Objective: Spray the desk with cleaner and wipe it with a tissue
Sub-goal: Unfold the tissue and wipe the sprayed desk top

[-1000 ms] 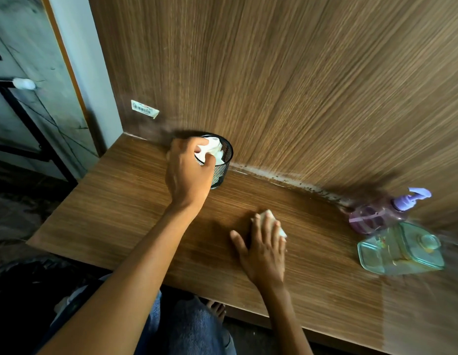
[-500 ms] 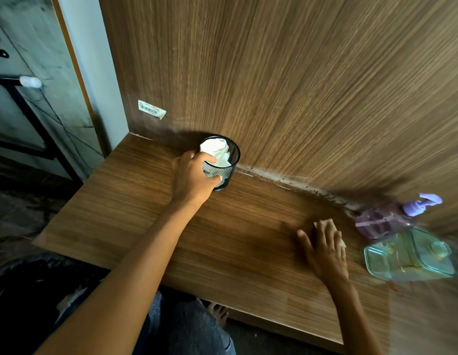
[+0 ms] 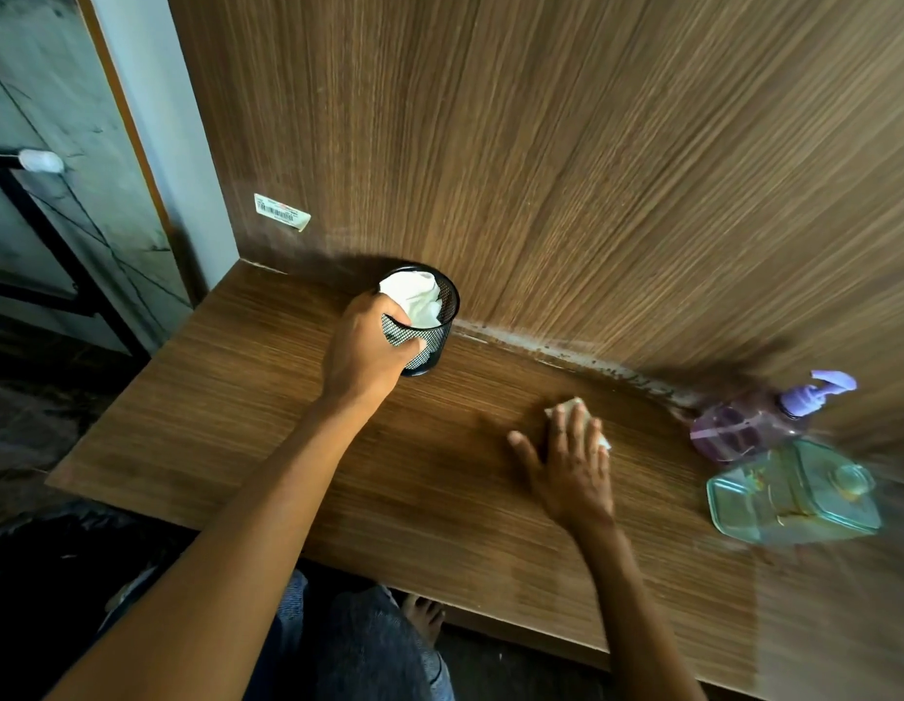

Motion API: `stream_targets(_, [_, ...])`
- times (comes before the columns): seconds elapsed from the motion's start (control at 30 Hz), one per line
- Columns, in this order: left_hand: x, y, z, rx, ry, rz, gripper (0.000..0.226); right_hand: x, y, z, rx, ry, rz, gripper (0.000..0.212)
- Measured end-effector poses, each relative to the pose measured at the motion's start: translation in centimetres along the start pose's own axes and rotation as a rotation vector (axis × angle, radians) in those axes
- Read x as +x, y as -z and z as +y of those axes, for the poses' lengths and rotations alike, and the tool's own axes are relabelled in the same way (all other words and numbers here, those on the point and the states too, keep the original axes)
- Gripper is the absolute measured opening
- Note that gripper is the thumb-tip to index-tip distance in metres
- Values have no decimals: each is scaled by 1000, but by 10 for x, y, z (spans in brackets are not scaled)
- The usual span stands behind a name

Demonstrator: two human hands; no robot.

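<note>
- At the far left, beyond the table's edge, a dark metal frame [image 3: 45,235] is seen against a grey-green wall, well clear of the work.
- A white barcode sticker [image 3: 282,212] is stuck to the upright wood-grain back panel [image 3: 591,169], above the table's left rear corner.
- The brown wood-grain laminate table [image 3: 212,422] runs from lower left to upper right, its long axis lying across the view.
- A small black wire-mesh cup [image 3: 435,341] stuffed with white tissues [image 3: 414,298] stands near the back panel; the left hand [image 3: 364,356] is wrapped around its near side, with the thumb across the mesh.
- The right hand [image 3: 571,462] is pressed flat, fingers spread, on a crumpled white tissue [image 3: 566,409], which is pinned to the table near the middle, to the right of the cup and well apart from it.
- A pale crusty line of grime [image 3: 566,359] is visible along the seam beyond the tissue.
- To the right, a clear purple pump bottle [image 3: 743,422] of cleaner and a translucent green lidded plastic box [image 3: 794,493] stand close together, blurred.
- By judgement, a wiping stroke rightward would be stopped by these two; leftward the cup, gripped in the left hand, can be lifted aside.
</note>
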State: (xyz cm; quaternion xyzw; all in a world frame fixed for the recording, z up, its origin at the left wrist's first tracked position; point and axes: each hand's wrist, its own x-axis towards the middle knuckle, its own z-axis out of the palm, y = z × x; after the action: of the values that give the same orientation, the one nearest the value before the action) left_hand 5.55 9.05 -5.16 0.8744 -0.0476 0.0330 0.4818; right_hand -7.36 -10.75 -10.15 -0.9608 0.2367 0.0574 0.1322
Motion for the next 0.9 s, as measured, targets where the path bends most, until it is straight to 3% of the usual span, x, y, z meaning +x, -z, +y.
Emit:
stream_targets(0.1, [0,0,-1,-23,14,0,26,-26,14,53,14,-86,14,85])
stream_targets(0.23, [-1,1,-3,-32,14,10,25,-98,-5,81,30,-230,-92,91])
stream_targets(0.4, [0,8,2,-18,-44,28,23,-135,-49,13,-70,-38,-15,86])
stream_targets(0.57, [-1,11,2,-31,-23,54,25,-97,-39,-48,3,211,-44,109])
stream_targets(0.67, [-1,11,4,-38,-33,46,24,-58,-28,-32,-43,160,28,104])
stream_targets(0.8, [-1,12,6,-95,-39,13,24,-61,-6,5,4,-13,-85,92])
stream_targets(0.9, [0,13,7,-140,-40,-19,24,-98,-18,-2,16,23,-151,111])
